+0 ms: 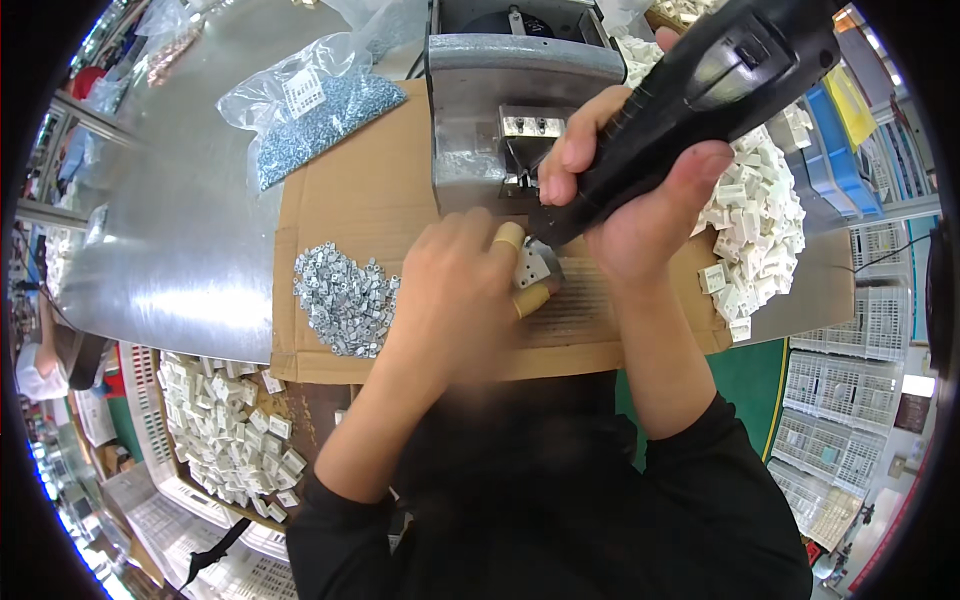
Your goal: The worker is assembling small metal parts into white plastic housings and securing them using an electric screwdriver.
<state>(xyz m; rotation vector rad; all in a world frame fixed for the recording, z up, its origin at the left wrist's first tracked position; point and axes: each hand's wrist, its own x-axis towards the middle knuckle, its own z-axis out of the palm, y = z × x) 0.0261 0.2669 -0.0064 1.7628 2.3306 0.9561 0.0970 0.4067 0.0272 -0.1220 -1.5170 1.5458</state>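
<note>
My right hand is wrapped round a black electric screwdriver, held tilted with its tip pointing down and left. Its tip meets a small white plastic part with holes in it. That part is pinched by my left hand, which wears yellowish finger covers on two fingers and is partly blurred. Just behind both hands stands a grey metal screw feeder with a small bracket at its front. Left of my left hand lies a heap of small metal clips on a cardboard sheet.
A clear bag of bluish screws lies at the back left. White plastic parts are heaped on the right. More white parts fill a container below the table's left edge. Blue bins and white crates stand farther right.
</note>
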